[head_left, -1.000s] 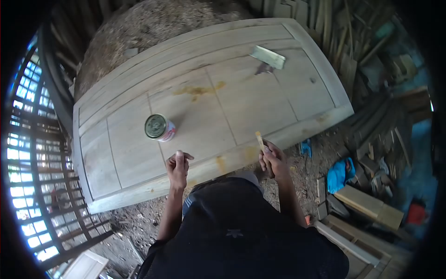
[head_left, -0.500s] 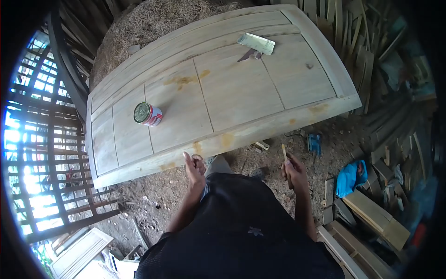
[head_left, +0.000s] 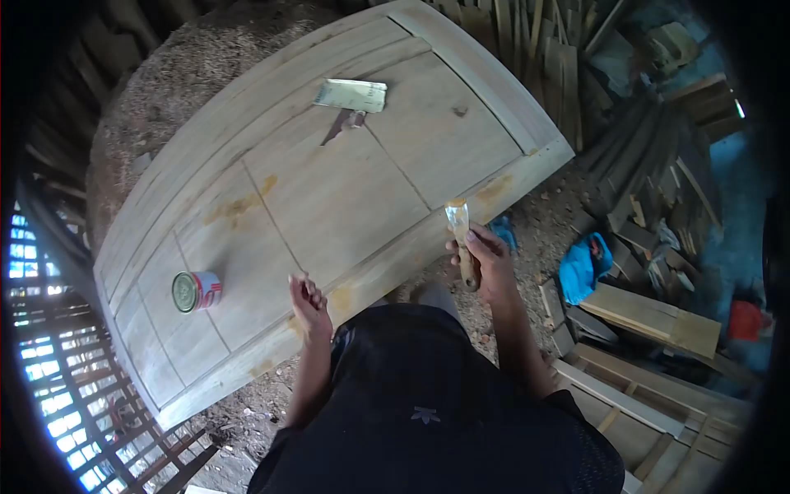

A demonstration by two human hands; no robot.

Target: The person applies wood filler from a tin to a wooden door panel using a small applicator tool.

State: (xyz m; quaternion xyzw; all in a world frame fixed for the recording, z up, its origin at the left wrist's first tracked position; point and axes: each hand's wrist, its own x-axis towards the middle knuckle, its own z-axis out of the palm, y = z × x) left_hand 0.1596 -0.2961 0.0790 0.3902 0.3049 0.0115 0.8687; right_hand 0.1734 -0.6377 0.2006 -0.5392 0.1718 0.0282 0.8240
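Observation:
My right hand (head_left: 487, 262) grips the wooden handle of a putty knife (head_left: 458, 222), its blade pointing away from me with yellowish filler at the tip. Near the front edge of a pale wooden door panel (head_left: 329, 206), my left hand (head_left: 311, 306) is loosely curled with nothing visible in it. Patches of yellow-brown filler (head_left: 239, 207) mark the panel's face and front rail. A red and white can (head_left: 197, 291) with a greenish top stands at the panel's left. Farther back lie a pale shallow tray-like piece (head_left: 352, 95) and a torn dark scrap (head_left: 341, 125).
Wood shavings (head_left: 193, 90) are heaped behind the panel. To the right are a blue plastic bag (head_left: 585, 267), boards (head_left: 654, 319) and stacked offcuts. A wooden lattice (head_left: 74, 370) stands at the left. Wooden frames (head_left: 634, 412) lie at the lower right.
The view has turned, so the panel and can appear farther left. My right hand has risen with the putty knife to the panel's front edge. My left hand's thumb no longer sticks up.

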